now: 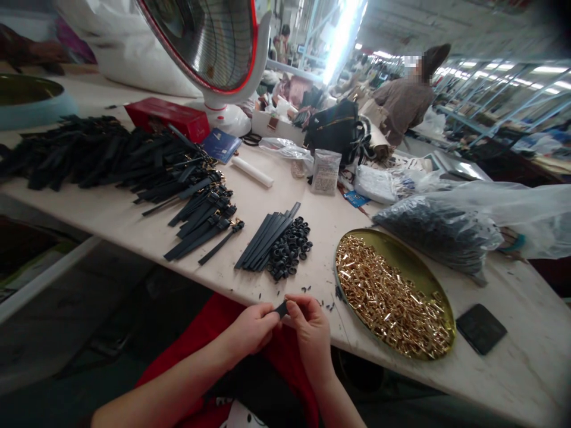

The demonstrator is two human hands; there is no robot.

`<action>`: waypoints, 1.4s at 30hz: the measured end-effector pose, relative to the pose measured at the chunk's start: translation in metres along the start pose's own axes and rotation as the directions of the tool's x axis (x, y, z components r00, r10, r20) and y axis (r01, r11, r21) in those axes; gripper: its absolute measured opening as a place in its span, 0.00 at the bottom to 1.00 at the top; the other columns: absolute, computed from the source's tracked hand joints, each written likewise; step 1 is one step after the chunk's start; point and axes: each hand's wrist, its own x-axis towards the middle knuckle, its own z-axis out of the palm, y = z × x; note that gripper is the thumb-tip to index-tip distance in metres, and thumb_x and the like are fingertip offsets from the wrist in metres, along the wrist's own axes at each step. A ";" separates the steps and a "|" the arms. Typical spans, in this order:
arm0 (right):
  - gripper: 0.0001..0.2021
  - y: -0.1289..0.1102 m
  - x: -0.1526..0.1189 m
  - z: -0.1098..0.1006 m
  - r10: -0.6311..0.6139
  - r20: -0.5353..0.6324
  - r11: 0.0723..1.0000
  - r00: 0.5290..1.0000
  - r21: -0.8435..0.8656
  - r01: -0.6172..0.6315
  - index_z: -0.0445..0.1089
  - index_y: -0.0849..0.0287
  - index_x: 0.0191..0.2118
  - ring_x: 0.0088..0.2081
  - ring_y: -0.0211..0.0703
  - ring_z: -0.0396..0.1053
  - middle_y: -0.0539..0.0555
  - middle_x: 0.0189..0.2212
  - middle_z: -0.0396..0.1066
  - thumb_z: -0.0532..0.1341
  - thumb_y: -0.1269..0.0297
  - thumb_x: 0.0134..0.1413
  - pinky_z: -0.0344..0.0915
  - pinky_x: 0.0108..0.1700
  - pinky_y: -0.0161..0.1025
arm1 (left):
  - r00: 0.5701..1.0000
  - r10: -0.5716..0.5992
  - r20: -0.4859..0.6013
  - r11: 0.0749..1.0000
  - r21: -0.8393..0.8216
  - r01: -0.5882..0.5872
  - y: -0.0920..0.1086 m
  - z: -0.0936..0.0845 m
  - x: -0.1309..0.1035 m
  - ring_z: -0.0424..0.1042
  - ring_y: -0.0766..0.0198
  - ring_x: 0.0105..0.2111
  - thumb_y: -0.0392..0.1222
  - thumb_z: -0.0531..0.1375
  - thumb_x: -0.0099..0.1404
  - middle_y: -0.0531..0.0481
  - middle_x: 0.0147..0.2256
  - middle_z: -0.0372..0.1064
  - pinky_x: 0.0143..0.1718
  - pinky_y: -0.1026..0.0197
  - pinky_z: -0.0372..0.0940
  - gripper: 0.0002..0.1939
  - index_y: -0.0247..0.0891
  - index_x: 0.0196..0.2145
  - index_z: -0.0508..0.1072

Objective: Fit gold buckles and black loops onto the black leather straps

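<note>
Pinched between both hands just off the table's near edge is a short dark strap (282,309), so each grip is basically closed on it. The left hand (255,327) has one end between thumb and fingers, and the right hand (308,321) pinches the other end, fingertips nearly meeting. Right past them on the pale surface (312,285) there's a heap of little black loops (289,249), with a bunch of flat dark strips (266,241) lying up against its left side. Over to the right sits a round tray (410,261) loaded with shiny gold hardware (388,297), plus a flat black square (480,329) just beside it. Way off left, a big pile of dark straps (107,154) runs along, some with gold bits at the ends.
</note>
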 end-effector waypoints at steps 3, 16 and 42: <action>0.07 0.002 -0.005 0.001 -0.095 -0.010 0.993 0.995 -0.072 0.094 0.70 0.58 0.31 0.32 0.41 0.67 0.51 0.29 0.72 0.63 0.61 0.45 0.63 0.36 0.38 | 0.998 0.055 0.007 0.997 -0.061 -0.054 0.000 0.004 -0.007 0.44 0.75 0.11 0.49 0.49 0.56 0.65 0.11 0.44 0.12 0.71 0.40 0.11 0.39 0.24 0.57; 0.11 0.009 -0.013 0.006 0.049 0.003 0.993 0.999 0.108 -0.049 0.67 0.58 0.25 0.26 0.37 0.63 0.48 0.22 0.67 0.60 0.56 0.48 0.60 0.31 0.35 | 0.994 0.090 -0.065 0.995 -0.037 -0.093 -0.016 0.011 -0.018 0.46 0.74 0.12 0.44 0.49 0.56 0.64 0.11 0.45 0.14 0.69 0.41 0.09 0.38 0.22 0.57; 0.12 0.011 -0.025 0.005 0.249 0.212 0.906 0.945 0.294 -0.304 0.69 0.57 0.36 0.37 0.44 0.70 0.51 0.32 0.73 0.64 0.60 0.45 0.65 0.41 0.40 | 0.970 0.242 0.017 0.946 0.219 -0.239 -0.010 -0.008 -0.019 0.57 0.69 0.23 0.48 0.49 0.63 0.57 0.22 0.56 0.25 0.67 0.54 0.12 0.37 0.29 0.60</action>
